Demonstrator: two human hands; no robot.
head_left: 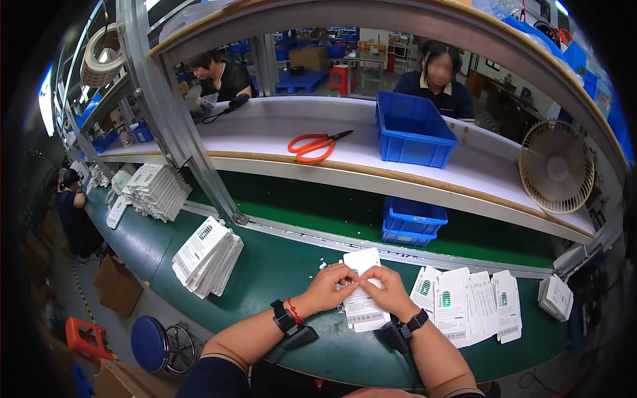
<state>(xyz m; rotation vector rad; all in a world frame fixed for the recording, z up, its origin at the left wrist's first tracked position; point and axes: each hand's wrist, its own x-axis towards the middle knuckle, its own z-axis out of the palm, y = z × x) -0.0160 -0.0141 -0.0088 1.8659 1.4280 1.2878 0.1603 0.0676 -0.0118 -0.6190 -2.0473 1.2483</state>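
Both hands are on one white card package (361,302), which sits low over the green counter (279,272), just in front of the person. The left hand (328,288) pinches the package's upper left edge, fingers curled closed on it. The right hand (390,292) grips the upper right side the same way, thumb and fingers clamped on the card, and the two hands nearly meet at the top of the package. Each wrist wears a black band.

Just right of the package a fanned row of flat white packages (468,305) lies on the counter, some showing a green mark. Further right of the package is a small white stack (555,297). Well to the left of the package rests a leaning pile of white packages (207,255). Beyond the package, at the far side of the counter, stands a blue bin (413,222). Above the package, on the white shelf (265,129), lie orange-handled scissors (315,146), a larger blue crate (413,129) and a beige fan (556,167).
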